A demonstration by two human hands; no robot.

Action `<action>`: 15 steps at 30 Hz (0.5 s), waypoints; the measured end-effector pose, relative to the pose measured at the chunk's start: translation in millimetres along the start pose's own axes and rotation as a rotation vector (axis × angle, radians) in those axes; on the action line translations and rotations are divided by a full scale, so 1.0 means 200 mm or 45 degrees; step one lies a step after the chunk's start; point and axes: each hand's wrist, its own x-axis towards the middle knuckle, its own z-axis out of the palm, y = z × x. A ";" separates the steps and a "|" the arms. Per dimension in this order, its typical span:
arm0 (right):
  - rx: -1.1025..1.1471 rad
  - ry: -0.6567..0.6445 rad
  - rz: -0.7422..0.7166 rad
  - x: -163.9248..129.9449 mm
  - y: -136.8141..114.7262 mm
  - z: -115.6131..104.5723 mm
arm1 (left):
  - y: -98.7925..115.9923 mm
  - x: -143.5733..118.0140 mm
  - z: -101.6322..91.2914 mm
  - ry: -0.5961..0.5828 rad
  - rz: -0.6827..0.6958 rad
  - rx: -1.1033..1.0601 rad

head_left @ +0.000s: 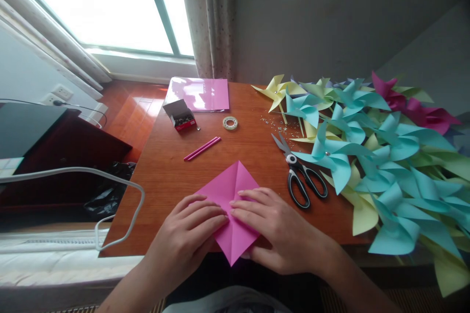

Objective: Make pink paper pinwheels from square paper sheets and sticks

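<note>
Near edge of the table [165, 195], around its middle: a square sheet of pink paper [235, 188], pressed under two hands. Fingers of the left hand [194, 227] and right hand [277, 227] lie stretched over it, tips almost meeting at its centre; whether either thumb pinches from beneath, I cannot tell. Good practice, in my judgement: even fingertip pressure outward from the centre along the fold line, corners squared, near corner backed by the tabletop so it does not bend over the edge. Sheet looks thin and matte, set corner-on, far corner toward the table's far edge. One crease runs far corner to near corner; any cross crease is mostly covered by fingers.
</note>
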 end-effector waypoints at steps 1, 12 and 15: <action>0.008 -0.005 0.008 0.01 0.00 0.01 | 0.00 0.00 0.00 0.008 -0.011 -0.007; 0.323 0.104 0.165 0.00 0.03 -0.06 | 0.02 0.11 0.02 0.044 -0.281 -0.180; 0.446 0.244 0.169 0.04 0.01 -0.10 | 0.02 0.13 0.03 -0.023 -0.351 -0.193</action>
